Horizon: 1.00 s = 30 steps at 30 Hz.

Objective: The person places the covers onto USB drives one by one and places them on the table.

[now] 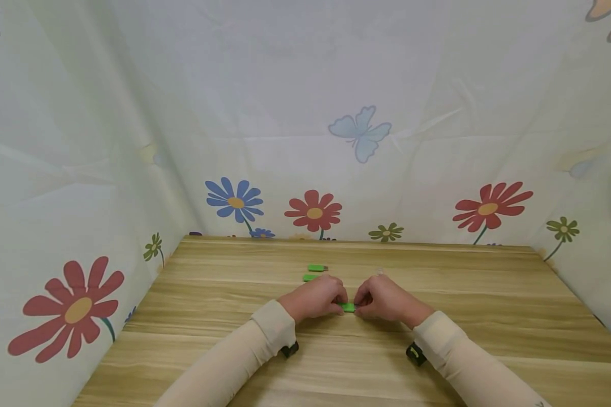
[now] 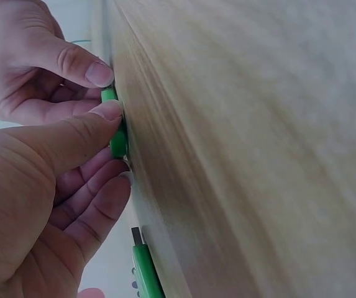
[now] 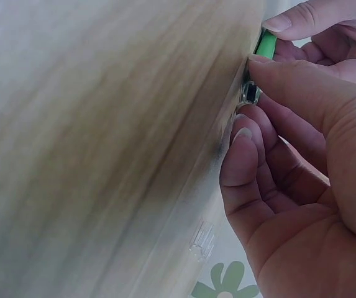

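A small green USB stick (image 1: 348, 307) lies low on the wooden surface (image 1: 489, 305), near the middle and toward the front, caught between 2 bare hands that meet over it. The left hand (image 1: 315, 298) pinches the green body, thumb on one side and curled fingers (image 2: 94, 195) on the other, a grip clamped on the stick as the left wrist view shows. The right hand (image 1: 384, 299) closes on the opposite end, its thumb and forefinger pressed around the dark metal plug end (image 3: 250, 93) in the right wrist view, so that grip too is clamped on the same stick. Both wrists rest at or just above the surface, cream sleeves (image 1: 244, 350) reaching back toward the viewer, each with a dark strap at the cuff. Just beyond the left hand lie 2 more green sticks (image 1: 317, 268), one behind the other, the nearer one partly hidden by the knuckles. A small clear cap (image 3: 202, 241) sits on the surface just beyond the right hand. A pale fabric backdrop (image 1: 305, 113) printed with flowers and a butterfly encloses the surface on 3 sides.
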{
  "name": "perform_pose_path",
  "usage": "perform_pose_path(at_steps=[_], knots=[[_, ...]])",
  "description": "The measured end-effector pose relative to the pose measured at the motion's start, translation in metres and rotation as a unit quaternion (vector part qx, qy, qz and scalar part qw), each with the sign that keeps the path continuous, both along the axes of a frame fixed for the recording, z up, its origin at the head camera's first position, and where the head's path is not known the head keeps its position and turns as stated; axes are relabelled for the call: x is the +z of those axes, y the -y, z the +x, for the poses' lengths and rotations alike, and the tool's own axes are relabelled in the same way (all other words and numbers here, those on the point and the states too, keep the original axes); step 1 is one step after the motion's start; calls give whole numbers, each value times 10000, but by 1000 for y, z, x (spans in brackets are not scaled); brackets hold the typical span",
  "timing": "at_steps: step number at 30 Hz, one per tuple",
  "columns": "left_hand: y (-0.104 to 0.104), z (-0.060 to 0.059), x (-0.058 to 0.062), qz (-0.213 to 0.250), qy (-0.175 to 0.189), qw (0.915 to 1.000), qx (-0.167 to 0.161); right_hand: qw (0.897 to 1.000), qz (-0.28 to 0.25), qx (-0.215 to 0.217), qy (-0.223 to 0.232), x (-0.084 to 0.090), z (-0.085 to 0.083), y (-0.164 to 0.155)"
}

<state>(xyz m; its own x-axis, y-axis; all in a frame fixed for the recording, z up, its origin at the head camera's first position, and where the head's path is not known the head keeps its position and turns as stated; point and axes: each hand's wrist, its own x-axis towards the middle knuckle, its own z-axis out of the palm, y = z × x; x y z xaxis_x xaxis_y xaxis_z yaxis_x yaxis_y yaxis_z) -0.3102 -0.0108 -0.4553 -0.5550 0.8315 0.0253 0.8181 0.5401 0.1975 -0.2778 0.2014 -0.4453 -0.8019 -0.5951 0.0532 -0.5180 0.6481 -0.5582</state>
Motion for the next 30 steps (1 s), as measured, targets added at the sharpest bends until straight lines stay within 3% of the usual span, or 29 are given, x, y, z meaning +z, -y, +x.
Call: perform_pose_path(at_steps=[13,19,25,30], knots=[[0,2,6,-8,239,9997,89,10000,36,-30,22,-2,-2,-2],[7,-1,4,223,507,9983,187,9999,25,-145,-73,0,-1,-5],[20,-9,-1,545,374,9970,413,9980,106,-555,-267,9,-1,-15],[27,-12,4,567,192,9957,710,9954,139,-848,-430,14,-3,-25]])
